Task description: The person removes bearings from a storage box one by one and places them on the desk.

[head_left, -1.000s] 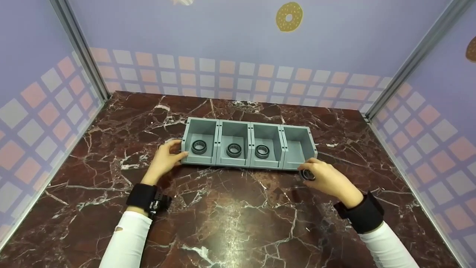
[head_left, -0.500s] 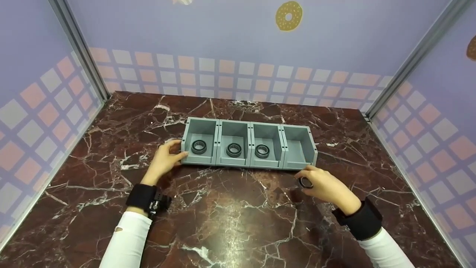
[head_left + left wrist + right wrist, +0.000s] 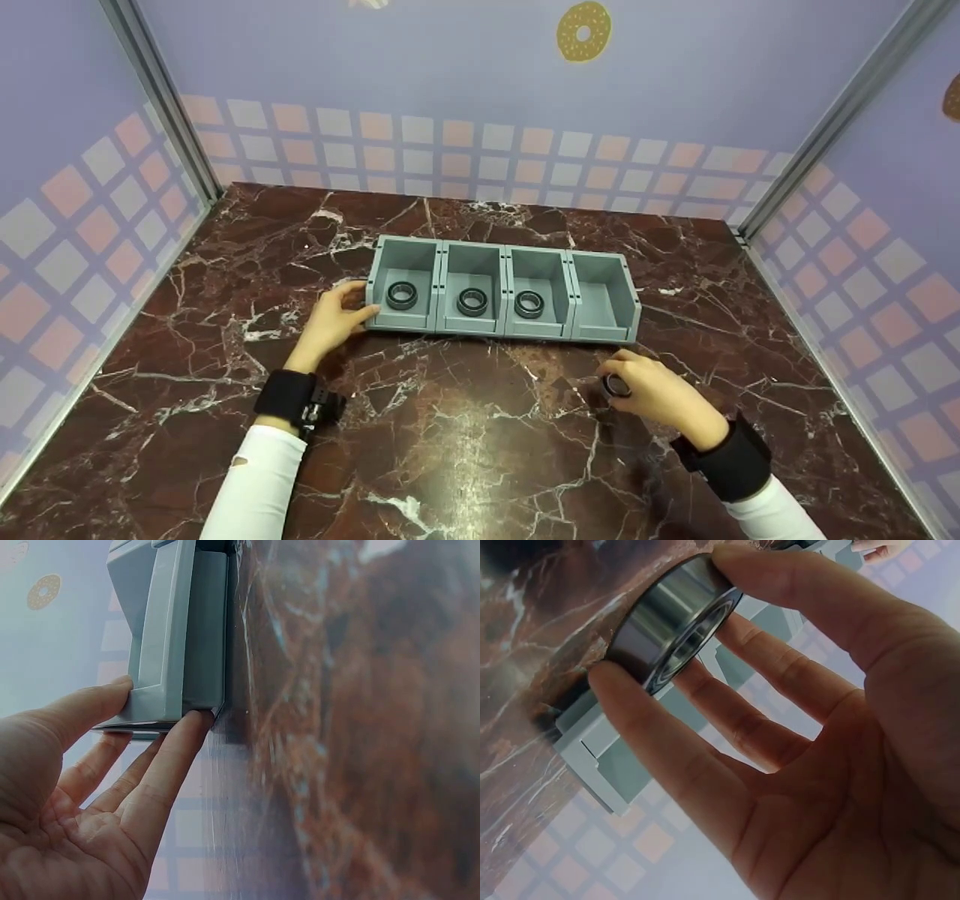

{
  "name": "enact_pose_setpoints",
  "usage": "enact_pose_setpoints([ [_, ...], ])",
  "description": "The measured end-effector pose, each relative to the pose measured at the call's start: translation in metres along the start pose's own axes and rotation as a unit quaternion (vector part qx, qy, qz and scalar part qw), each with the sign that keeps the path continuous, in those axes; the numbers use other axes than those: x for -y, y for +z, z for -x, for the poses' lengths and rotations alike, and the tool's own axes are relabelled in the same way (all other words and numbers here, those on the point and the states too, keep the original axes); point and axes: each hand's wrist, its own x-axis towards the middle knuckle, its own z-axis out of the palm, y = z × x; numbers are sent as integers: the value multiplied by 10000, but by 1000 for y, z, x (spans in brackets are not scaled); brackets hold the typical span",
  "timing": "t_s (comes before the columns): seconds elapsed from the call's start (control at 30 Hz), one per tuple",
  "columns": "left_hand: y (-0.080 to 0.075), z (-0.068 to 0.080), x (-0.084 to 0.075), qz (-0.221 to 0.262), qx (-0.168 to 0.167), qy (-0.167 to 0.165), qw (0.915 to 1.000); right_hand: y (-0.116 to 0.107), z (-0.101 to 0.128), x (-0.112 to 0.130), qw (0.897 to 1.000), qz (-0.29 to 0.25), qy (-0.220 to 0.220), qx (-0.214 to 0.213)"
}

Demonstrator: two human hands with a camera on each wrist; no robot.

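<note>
My right hand [image 3: 656,394] pinches a ball bearing [image 3: 676,619] between thumb and fingers, in front of the rightmost bin. A row of joined grey plastic bins [image 3: 469,328] stands on the table. My left hand [image 3: 334,321] grips the row's left end; in the left wrist view its thumb lies at the front lip and its fingers [image 3: 161,772] against the side wall. Single bearings lie in the left bin [image 3: 402,295], the second bin and the third; one is the dark ring-shaped bearing [image 3: 472,301], another the bearing [image 3: 529,304]. The rightmost bin [image 3: 600,304] holds none.
The tabletop [image 3: 450,435] is glossy dark red marble with white veins. Tile-patterned purple panels [image 3: 480,90] enclose it at the back and both sides, with metal posts [image 3: 825,120] at the corners. A black wrist strap [image 3: 285,394] sits on each arm.
My right hand has moved back from the rightmost bin's front edge toward me, carrying the bearing. My left hand and the bins have stayed in place.
</note>
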Motion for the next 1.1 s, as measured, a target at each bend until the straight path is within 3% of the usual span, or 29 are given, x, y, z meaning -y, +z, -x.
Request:
enact_pose_setpoints([
  [0.3,1,-1,0,18,-77,45,10000,6,5,2,9986,-254,344,327],
  [1.1,1,0,0,-36,-48,-3,10000,25,15,-1,9993,-345,-125,34],
])
